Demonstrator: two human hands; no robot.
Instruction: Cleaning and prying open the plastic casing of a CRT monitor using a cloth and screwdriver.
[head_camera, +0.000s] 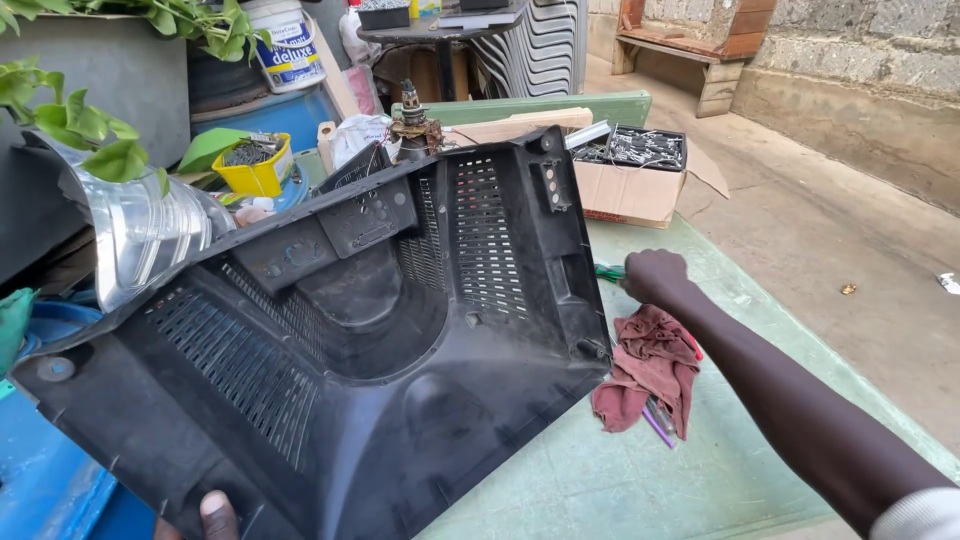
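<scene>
Head view, left hand gripping lower edge of black plastic housing raised over green table, right hand closed on green-handled tool, cardboard box of metal parts at far table edge, yellow tub of screws.

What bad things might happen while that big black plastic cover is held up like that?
The big black vented plastic cover is tilted up, and only the left hand shows on it, gripping the bottom edge, so it might slip and drop. The right hand reaches behind it for a green-handled tool, where the cover partly blocks the view. The cover's top edge sits near the open cardboard box of metal bits and could knock it.
</scene>
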